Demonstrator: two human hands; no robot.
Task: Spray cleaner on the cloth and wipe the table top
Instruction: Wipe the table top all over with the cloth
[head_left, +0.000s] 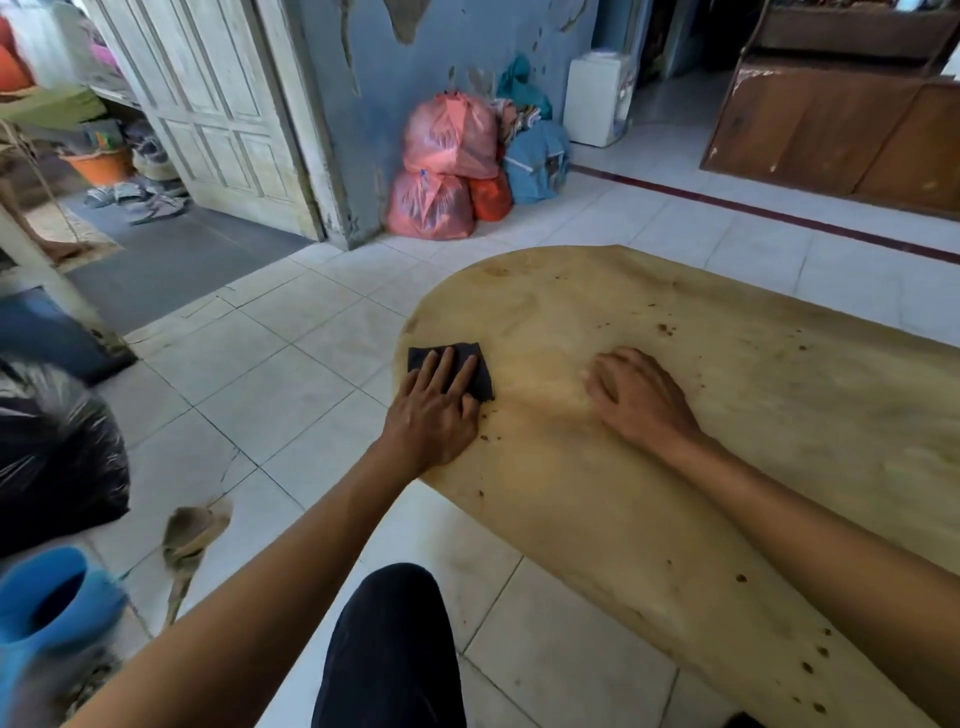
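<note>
Two hands on the counter (727, 415) | left hand (436, 405) flat, fingers spread, pressing the dark cloth (480, 371) down near the rounded left edge, likely so it wipes rather than slides | right hand (641, 397) empty, palm down, well apart, likely bracing | dark specks (662, 328) remain further right | no spray bottle visible

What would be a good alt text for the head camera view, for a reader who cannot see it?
A person's left hand presses a dark folded cloth flat on the rounded end of a stained tan wooden table top, while the right hand rests palm down beside it. Behind, on the white tiled floor, orange and blue plastic bags lean against a peeling blue wall.
</note>
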